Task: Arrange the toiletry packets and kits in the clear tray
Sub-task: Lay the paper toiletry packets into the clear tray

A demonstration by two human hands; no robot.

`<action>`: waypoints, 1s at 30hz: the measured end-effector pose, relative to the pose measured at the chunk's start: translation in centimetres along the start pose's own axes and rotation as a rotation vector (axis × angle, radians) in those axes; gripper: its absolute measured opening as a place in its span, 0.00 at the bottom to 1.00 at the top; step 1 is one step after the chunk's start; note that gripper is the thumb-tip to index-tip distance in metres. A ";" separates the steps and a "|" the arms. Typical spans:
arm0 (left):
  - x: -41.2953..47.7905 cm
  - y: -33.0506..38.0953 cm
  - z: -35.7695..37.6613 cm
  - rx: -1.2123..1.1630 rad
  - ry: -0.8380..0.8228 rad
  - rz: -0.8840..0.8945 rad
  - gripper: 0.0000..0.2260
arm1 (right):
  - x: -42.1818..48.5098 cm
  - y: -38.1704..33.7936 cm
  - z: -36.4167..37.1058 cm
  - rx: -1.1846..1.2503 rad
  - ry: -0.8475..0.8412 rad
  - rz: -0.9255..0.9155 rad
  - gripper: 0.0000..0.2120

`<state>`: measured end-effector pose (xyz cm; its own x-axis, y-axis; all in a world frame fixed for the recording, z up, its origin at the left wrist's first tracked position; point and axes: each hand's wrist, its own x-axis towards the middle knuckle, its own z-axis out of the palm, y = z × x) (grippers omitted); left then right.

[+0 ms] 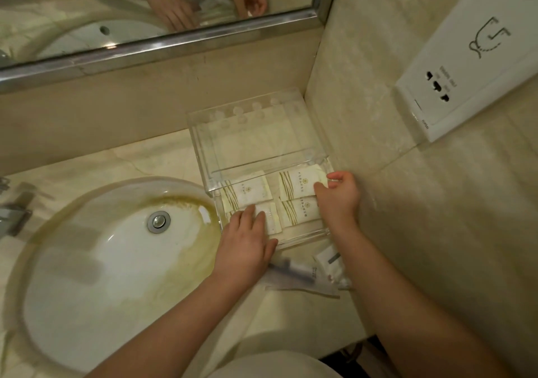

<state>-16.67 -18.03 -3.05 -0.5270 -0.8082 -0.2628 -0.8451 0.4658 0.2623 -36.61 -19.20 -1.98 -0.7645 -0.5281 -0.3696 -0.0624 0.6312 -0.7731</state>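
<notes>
A clear acrylic tray [256, 133] stands in the counter's back right corner. Several white toiletry packets with gold stripes lie in its front half. My left hand [247, 243] rests flat on the front left packet [272, 220], fingers spread. My right hand [339, 195] pinches the right edge of the back right packet [300, 184]. Another packet [247, 191] lies at the back left and one [300, 211] at the front right. Below the tray, more kits in clear wrappers [302, 273] lie on the counter.
A white basin [116, 261] with a metal drain fills the counter's left. A mirror [145, 5] runs along the back wall. A white socket panel [465, 66] hangs on the right tiled wall. Tap parts [14, 211] show at far left.
</notes>
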 end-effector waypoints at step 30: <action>-5.2 0.6 2.1 -0.121 0.050 0.444 0.14 | -6.7 5.6 -5.6 -0.468 -0.003 -0.396 0.13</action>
<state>-14.62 -12.81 -3.49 -0.8282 -0.5575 -0.0563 -0.5204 0.7280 0.4463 -35.45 -8.99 -0.94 -0.6239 -0.7748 -0.1018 -0.6173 0.5685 -0.5437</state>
